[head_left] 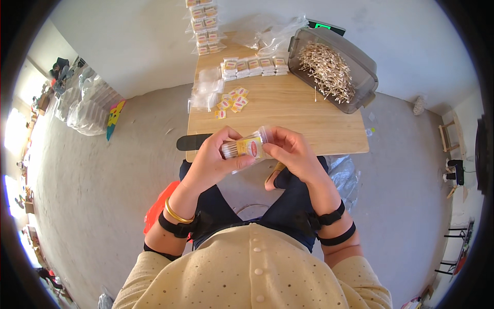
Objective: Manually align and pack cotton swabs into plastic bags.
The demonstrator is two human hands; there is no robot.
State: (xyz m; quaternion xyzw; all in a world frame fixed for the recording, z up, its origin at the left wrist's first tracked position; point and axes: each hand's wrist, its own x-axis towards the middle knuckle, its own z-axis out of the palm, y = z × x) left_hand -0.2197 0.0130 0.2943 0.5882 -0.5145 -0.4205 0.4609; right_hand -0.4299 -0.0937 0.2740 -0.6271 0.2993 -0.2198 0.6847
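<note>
Over the near edge of the wooden table (288,113), both hands are closed on one small see-through bag of cotton swabs (249,148). Inside it, a yellow and white card with a red oval lies against the swabs, whose white tips point left. My left hand (210,158) grips the bag's left end, thumb along its lower side. The fingers of my right hand (292,153) pinch the bag's right end, where the loose plastic is. Past the hands lie several loose yellow cards (239,103), with a pile of flat see-through bags (208,88) to their left.
A grey plastic bin (363,85) heaped with loose swabs (327,69) tilts at the back right. Filled packs (254,67) line up behind the cards; a tall stack of packs (206,24) stands at the far left corner. A dark flat bar (193,142) juts past the table's left edge.
</note>
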